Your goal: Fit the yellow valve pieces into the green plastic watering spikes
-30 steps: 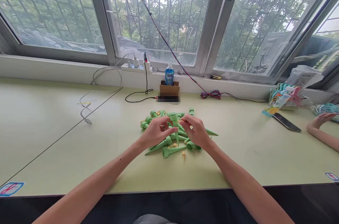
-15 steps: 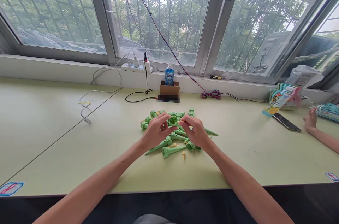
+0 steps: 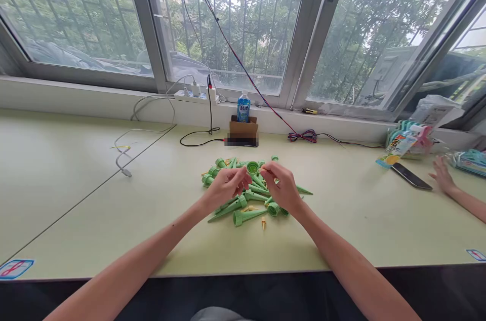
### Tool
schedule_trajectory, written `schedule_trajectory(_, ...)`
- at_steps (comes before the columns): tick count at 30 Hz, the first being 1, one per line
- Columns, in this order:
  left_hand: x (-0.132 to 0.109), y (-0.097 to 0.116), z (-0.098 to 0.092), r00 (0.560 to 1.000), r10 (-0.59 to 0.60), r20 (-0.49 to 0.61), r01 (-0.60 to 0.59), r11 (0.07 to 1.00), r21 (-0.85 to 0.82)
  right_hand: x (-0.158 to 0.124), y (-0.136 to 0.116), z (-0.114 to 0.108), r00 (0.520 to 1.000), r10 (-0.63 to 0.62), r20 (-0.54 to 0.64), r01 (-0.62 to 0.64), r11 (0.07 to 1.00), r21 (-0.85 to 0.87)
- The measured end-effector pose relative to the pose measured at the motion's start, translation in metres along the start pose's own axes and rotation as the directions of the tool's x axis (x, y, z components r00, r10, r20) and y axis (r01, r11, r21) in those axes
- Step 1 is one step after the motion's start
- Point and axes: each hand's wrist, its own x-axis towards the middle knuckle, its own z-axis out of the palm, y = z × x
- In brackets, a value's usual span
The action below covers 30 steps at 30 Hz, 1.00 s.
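Observation:
Between my hands a green plant-watering spike [image 3: 252, 168] is raised with its round, hollow cap end facing me. My left hand [image 3: 227, 187] is closed at the spike's near left side, its curled fingers partly hiding the shaft. My right hand [image 3: 280, 184] is pinched just right of the cap; whatever is between its fingertips is too small to make out. Below and around both hands lies a pile of green spikes [image 3: 236, 204]. A small yellow pointed nozzle [image 3: 264, 223] lies at the pile's near side, with more yellow pieces [image 3: 250, 208] among the spikes.
Behind the pile, a blue-labelled bottle [image 3: 243, 107] stands by a cardboard box [image 3: 243, 127]. Cables [image 3: 304, 135] lie along the back. At right are a phone [image 3: 412, 176], a snack packet [image 3: 397, 149] and another person's hand [image 3: 444, 176].
The raised spike's cap has shifted slightly right and up. My left hand has turned and sits a little lower beside it. The other person's hand has moved left, fingers spread.

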Motion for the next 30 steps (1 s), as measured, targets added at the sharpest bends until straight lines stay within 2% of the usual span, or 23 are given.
schedule_trajectory(5,-0.0006,0.0033,-0.0013,0.99,-0.13,0.063,0.137,0.984,-0.116,-0.0015,0.0007,0.0001,0.996,-0.03,0.08,0.029,0.999,0.018)
schedule_trajectory(14,-0.0002,-0.0004,-0.0025,0.979,-0.159,0.13,0.177,0.973,-0.146,0.0001,0.0001,-0.0036,0.995,-0.044,0.092,0.043,0.999,0.013)
schedule_trajectory(20,-0.0013,0.0003,-0.0046,0.984,-0.086,0.158,0.11,0.982,-0.152,0.0004,-0.0007,-0.0047,0.993,-0.01,0.114,0.011,1.0,-0.007)
schedule_trajectory(26,-0.0045,0.0018,-0.0076,0.992,0.023,0.124,-0.025,1.0,0.018,0.0002,0.0004,-0.0044,0.993,0.004,0.118,-0.003,1.0,-0.005)
schedule_trajectory(30,-0.0053,-0.0011,-0.0056,0.986,0.158,0.053,-0.166,0.965,0.205,0.0004,0.001,-0.0048,0.992,0.006,0.126,-0.006,1.0,-0.002)
